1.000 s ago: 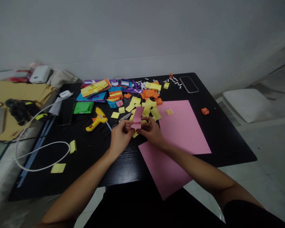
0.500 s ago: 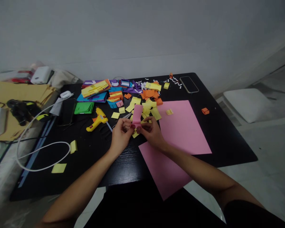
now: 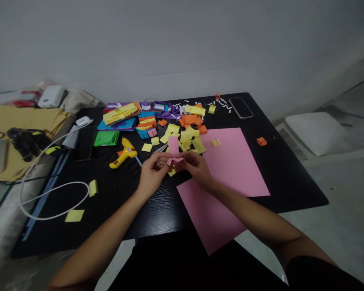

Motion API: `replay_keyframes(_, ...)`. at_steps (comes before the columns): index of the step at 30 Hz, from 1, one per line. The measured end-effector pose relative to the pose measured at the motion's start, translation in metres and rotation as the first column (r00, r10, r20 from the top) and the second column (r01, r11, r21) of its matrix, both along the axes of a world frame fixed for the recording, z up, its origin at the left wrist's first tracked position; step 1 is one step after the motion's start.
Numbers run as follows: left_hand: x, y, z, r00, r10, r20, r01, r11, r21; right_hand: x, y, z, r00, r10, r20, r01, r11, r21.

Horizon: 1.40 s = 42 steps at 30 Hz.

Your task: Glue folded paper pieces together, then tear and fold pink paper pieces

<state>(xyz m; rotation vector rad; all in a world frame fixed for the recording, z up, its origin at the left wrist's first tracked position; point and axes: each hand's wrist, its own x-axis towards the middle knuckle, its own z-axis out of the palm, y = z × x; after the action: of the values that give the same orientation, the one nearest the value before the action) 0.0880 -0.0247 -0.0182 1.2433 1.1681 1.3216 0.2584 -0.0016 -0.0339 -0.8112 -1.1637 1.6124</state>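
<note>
Between my two hands is a small folded pink paper piece (image 3: 173, 146), its upper strip standing up and its lower part spread into two short flaps. My left hand (image 3: 154, 169) pinches its left side, and my right hand (image 3: 197, 167) grips its right side. Just beyond my fingers lie loose yellow paper pieces (image 3: 186, 139) and scissors (image 3: 160, 148), partly hidden. A large pink sheet (image 3: 236, 165) lies under my right forearm. Left of my left hand is a yellow glue gun (image 3: 125, 153).
On the black table (image 3: 157, 220) are green papers (image 3: 106, 138), orange pieces (image 3: 190, 120), stacked coloured strips (image 3: 121, 114), white scraps and a phone (image 3: 241, 108). A white cable (image 3: 53, 188) loops at left. A white stool (image 3: 315, 131) stands at right.
The lower part of the pink piece has opened into two flaps, and its upper strip looks straighter. My fingertips have shifted slightly around it.
</note>
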Motion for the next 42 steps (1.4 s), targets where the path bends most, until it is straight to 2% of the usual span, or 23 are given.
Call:
replay_keyframes(4, -0.005, 0.003, 0.006, 0.993, -0.094, 0.073, 0.096, 0.995, -0.028, 0.006, 0.003, 0.0, 0.998, 0.012, -0.062, -0.016, 0.998, -0.056)
replay_keyframes(9, -0.008, 0.007, 0.004, 0.978, -0.141, 0.152, 0.151, 0.987, -0.056, 0.007, 0.005, 0.0, 0.988, 0.024, -0.155, -0.041, 0.994, -0.104)
replay_keyframes(11, -0.009, 0.008, 0.003, 0.974, -0.157, 0.161, 0.17, 0.983, -0.071, 0.007, 0.005, 0.001, 0.996, -0.02, -0.088, 0.012, 0.996, -0.086)
replay_keyframes(14, -0.012, 0.009, 0.003, 0.969, -0.205, 0.14, 0.218, 0.972, -0.083, 0.007, 0.006, 0.003, 0.987, -0.104, 0.122, 0.104, 0.995, 0.006)
replay_keyframes(16, -0.015, 0.01, 0.004, 0.966, -0.229, 0.123, 0.238, 0.969, -0.069, 0.007, 0.007, 0.002, 0.973, -0.132, 0.189, 0.123, 0.991, 0.059)
replay_keyframes(20, -0.016, 0.009, 0.005, 0.983, -0.169, 0.078, 0.171, 0.985, -0.026, 0.006, 0.006, -0.001, 0.976, -0.147, 0.159, 0.136, 0.988, 0.08)
replay_keyframes(24, -0.011, 0.006, 0.0, 0.997, -0.083, -0.002, 0.083, 0.995, -0.056, 0.004, 0.003, -0.004, 0.974, -0.155, 0.165, 0.14, 0.985, 0.1)
replay_keyframes(27, -0.01, 0.005, -0.004, 0.994, -0.065, -0.086, 0.057, 0.994, -0.093, 0.004, 0.003, -0.006, 0.973, -0.153, 0.173, 0.135, 0.984, 0.114)
replay_keyframes(31, -0.012, 0.005, -0.004, 0.975, -0.014, -0.223, 0.002, 0.999, -0.053, 0.005, 0.004, -0.006, 0.973, -0.148, 0.177, 0.132, 0.986, 0.102)
replay_keyframes(34, -0.014, 0.004, -0.003, 0.956, -0.011, -0.293, 0.003, 1.0, -0.031, 0.005, 0.004, -0.005, 0.975, -0.134, 0.177, 0.118, 0.988, 0.1)
replay_keyframes(42, -0.013, 0.002, -0.002, 0.938, -0.02, -0.347, 0.017, 1.0, -0.011, 0.007, 0.006, -0.005, 0.976, -0.096, 0.194, 0.088, 0.995, 0.048)
